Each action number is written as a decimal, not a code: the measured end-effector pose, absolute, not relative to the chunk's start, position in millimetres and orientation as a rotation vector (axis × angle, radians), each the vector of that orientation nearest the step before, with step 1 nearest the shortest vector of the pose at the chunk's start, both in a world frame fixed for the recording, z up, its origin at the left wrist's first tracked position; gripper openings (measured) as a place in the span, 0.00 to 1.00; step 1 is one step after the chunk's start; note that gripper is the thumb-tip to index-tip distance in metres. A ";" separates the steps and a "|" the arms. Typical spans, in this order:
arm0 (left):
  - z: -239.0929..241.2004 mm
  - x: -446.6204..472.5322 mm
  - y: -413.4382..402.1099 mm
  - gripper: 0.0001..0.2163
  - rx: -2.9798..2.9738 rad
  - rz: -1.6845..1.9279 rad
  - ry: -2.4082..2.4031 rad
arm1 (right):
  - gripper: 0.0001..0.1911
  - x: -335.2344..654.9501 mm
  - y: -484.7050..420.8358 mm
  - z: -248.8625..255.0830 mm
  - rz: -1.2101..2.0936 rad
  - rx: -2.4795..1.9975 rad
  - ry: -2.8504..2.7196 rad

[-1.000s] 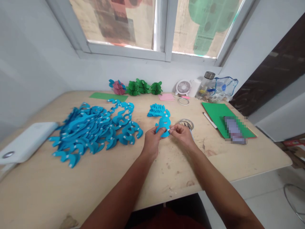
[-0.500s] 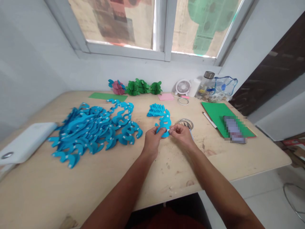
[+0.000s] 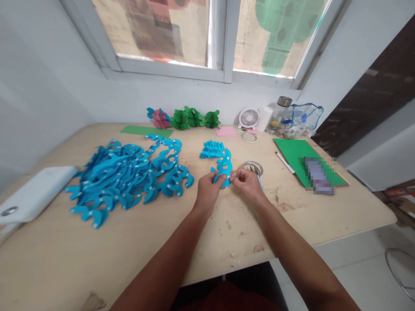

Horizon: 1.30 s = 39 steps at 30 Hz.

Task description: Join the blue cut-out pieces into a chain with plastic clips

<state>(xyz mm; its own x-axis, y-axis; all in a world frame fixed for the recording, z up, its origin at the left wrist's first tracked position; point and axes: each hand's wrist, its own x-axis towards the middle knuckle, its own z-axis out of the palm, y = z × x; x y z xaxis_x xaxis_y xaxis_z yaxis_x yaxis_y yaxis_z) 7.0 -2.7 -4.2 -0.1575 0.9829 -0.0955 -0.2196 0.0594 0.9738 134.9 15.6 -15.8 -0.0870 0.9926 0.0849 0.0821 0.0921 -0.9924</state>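
Since a second ago, the upper part of the blue paper strip has shifted and looks narrower, while both hands barely move. The strip lies at the table's middle, between the hands. The left hand grips its near end, thumb on top; the right hand pinches its right edge beside a white tab. Just beyond sits a pleated blue paper stack. To the left, a large pile of blue cutouts spreads over the wooden table.
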 end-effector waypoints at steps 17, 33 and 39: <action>-4.5 5.9 -2.1 0.07 0.978 1.332 1.223 | 0.07 136.1 16.7 -17.2 1.165 -1.170 -1.386; -11.2 6.2 0.3 0.06 0.938 1.376 1.274 | 0.09 139.1 17.2 -13.5 1.183 -1.182 -1.271; -7.3 6.9 -1.5 0.08 0.931 1.367 1.265 | 0.10 138.1 14.8 -11.4 1.200 -1.183 -1.366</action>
